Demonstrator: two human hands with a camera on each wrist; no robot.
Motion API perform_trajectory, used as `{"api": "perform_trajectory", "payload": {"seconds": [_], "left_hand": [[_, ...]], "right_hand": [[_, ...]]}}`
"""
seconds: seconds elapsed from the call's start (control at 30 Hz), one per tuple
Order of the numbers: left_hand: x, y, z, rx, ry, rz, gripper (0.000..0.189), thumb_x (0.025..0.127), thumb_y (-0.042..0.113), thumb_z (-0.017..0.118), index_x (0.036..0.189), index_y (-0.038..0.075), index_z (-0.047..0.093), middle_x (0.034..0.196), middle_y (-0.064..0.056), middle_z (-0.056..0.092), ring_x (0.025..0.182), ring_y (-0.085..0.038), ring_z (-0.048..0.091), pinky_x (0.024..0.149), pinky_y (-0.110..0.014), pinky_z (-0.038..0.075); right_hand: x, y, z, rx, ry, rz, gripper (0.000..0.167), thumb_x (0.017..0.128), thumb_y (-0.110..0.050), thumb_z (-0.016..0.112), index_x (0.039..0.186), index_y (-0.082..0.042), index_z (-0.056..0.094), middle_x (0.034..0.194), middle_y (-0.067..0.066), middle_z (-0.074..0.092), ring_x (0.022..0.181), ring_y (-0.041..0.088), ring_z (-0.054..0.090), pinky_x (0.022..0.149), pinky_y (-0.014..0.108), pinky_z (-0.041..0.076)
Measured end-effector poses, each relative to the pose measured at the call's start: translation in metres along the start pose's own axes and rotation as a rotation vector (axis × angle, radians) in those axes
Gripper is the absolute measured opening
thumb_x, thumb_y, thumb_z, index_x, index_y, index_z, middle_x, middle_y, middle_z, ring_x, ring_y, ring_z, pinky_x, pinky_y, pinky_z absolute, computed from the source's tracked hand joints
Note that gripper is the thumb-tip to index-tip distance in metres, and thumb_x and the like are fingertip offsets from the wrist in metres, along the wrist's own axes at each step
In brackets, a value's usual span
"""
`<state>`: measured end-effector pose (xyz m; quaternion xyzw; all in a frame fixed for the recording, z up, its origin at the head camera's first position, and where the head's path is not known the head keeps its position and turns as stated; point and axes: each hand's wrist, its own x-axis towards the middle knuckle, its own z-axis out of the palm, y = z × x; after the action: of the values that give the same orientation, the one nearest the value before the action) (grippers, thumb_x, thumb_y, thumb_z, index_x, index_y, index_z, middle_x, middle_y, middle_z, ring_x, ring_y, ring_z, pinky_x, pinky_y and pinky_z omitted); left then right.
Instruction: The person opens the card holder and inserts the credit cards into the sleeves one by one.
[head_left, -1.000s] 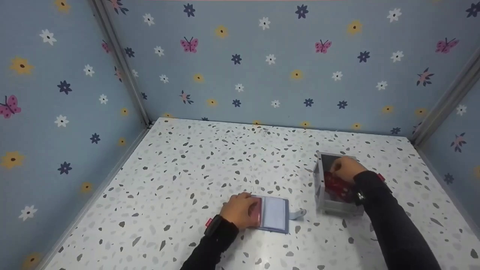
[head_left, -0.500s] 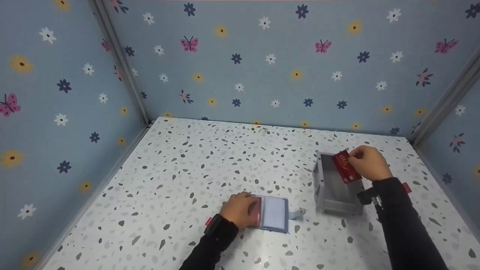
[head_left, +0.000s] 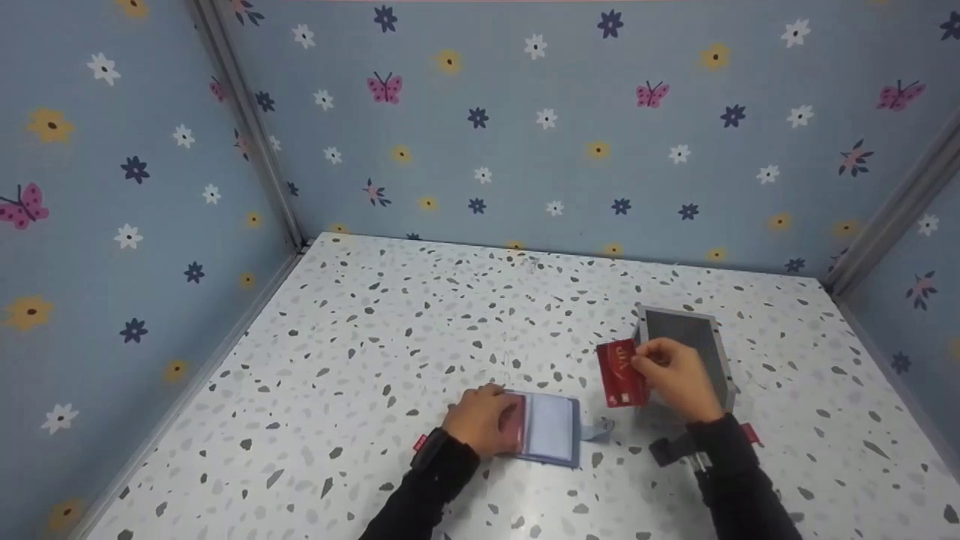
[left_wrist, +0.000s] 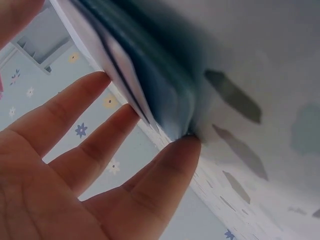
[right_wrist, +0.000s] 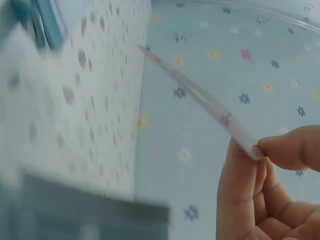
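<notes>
A small blue card holder lies spread on the table, with clear sleeves and a snap strap to its right. My left hand grips its left side, thumb over a reddish page. In the left wrist view, fingertips touch the edge of the holder. Between thumb and fingers, my right hand pinches a red card marked VIP, raised in front of the box's left side. The right wrist view shows that card nearly edge-on.
A grey open-topped box stands right of the card holder, partly hidden by my right hand. The speckled white table ends at flower-patterned walls on the back and sides.
My right hand has lifted the red card out of the grey box and carried it left, towards the card holder. The left hand stays in place on the holder.
</notes>
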<state>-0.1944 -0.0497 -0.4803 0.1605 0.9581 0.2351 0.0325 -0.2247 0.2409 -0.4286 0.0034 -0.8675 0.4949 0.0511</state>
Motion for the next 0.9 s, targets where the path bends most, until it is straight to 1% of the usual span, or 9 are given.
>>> {"api": "perform_trajectory", "payload": {"seconds": [0.13, 0.23, 0.4, 0.57, 0.67, 0.73, 0.8, 0.9], "left_hand": [[0.001, 0.001, 0.001, 0.001, 0.000, 0.003, 0.053, 0.071, 0.023, 0.080, 0.122, 0.014, 0.068, 0.129, -0.014, 0.061, 0.116, -0.038, 0.057, 0.091, -0.058, 0.050], [0.001, 0.001, 0.002, 0.000, -0.001, 0.004, 0.053, 0.072, 0.023, 0.079, 0.122, 0.014, 0.067, 0.130, -0.014, 0.060, 0.117, -0.039, 0.057, 0.091, -0.058, 0.050], [0.001, 0.001, 0.002, -0.012, -0.008, 0.000, 0.052, 0.074, 0.024, 0.077, 0.124, 0.015, 0.066, 0.132, -0.016, 0.059, 0.119, -0.040, 0.056, 0.092, -0.060, 0.049], [0.000, 0.000, 0.001, -0.009, -0.009, 0.008, 0.049, 0.076, 0.024, 0.075, 0.124, 0.014, 0.066, 0.133, -0.017, 0.058, 0.119, -0.041, 0.056, 0.092, -0.060, 0.050], [0.000, -0.001, -0.001, -0.008, -0.016, 0.008, 0.052, 0.073, 0.023, 0.076, 0.124, 0.014, 0.066, 0.133, -0.018, 0.057, 0.119, -0.041, 0.056, 0.092, -0.058, 0.051], [-0.001, -0.001, -0.002, -0.020, -0.027, -0.003, 0.056, 0.071, 0.024, 0.078, 0.125, 0.014, 0.066, 0.135, -0.019, 0.056, 0.120, -0.042, 0.055, 0.093, -0.060, 0.050], [0.000, -0.001, -0.002, -0.046, -0.033, -0.019, 0.060, 0.069, 0.026, 0.079, 0.126, 0.013, 0.065, 0.137, -0.021, 0.054, 0.123, -0.042, 0.053, 0.095, -0.061, 0.048], [0.002, 0.000, -0.002, -0.141, -0.022, -0.029, 0.066, 0.073, 0.032, 0.079, 0.132, 0.007, 0.059, 0.140, -0.022, 0.052, 0.127, -0.041, 0.050, 0.102, -0.060, 0.045]], "right_hand": [[-0.004, 0.007, 0.022, 0.156, -0.043, 0.047, 0.013, 0.089, -0.001, 0.061, 0.099, 0.007, 0.060, 0.080, 0.004, 0.063, 0.067, 0.010, 0.059, 0.060, 0.023, 0.057], [-0.006, 0.011, 0.032, 0.222, -0.064, 0.076, 0.013, 0.089, 0.000, 0.061, 0.100, 0.008, 0.059, 0.081, 0.005, 0.063, 0.066, 0.011, 0.062, 0.061, 0.025, 0.059], [-0.009, 0.016, 0.042, 0.241, -0.086, 0.099, 0.013, 0.088, 0.001, 0.061, 0.098, 0.008, 0.059, 0.079, 0.005, 0.063, 0.063, 0.013, 0.063, 0.058, 0.027, 0.059], [-0.010, 0.017, 0.048, 0.249, -0.122, 0.109, 0.013, 0.089, 0.000, 0.062, 0.099, 0.008, 0.058, 0.079, 0.005, 0.063, 0.066, 0.014, 0.062, 0.059, 0.027, 0.059], [-0.012, 0.017, 0.052, 0.256, -0.144, 0.115, 0.013, 0.089, -0.001, 0.062, 0.099, 0.006, 0.058, 0.082, 0.006, 0.064, 0.069, 0.015, 0.062, 0.061, 0.027, 0.059], [-0.011, 0.018, 0.055, 0.251, -0.149, 0.117, 0.012, 0.089, -0.001, 0.062, 0.099, 0.005, 0.058, 0.083, 0.007, 0.064, 0.070, 0.015, 0.062, 0.061, 0.027, 0.058], [-0.012, 0.017, 0.058, 0.244, -0.147, 0.118, 0.012, 0.088, -0.001, 0.062, 0.098, 0.005, 0.059, 0.083, 0.006, 0.064, 0.069, 0.014, 0.061, 0.060, 0.026, 0.058], [-0.013, 0.015, 0.061, 0.249, -0.131, 0.120, 0.012, 0.088, 0.000, 0.063, 0.098, 0.006, 0.059, 0.081, 0.005, 0.063, 0.068, 0.013, 0.060, 0.059, 0.025, 0.057]]}}
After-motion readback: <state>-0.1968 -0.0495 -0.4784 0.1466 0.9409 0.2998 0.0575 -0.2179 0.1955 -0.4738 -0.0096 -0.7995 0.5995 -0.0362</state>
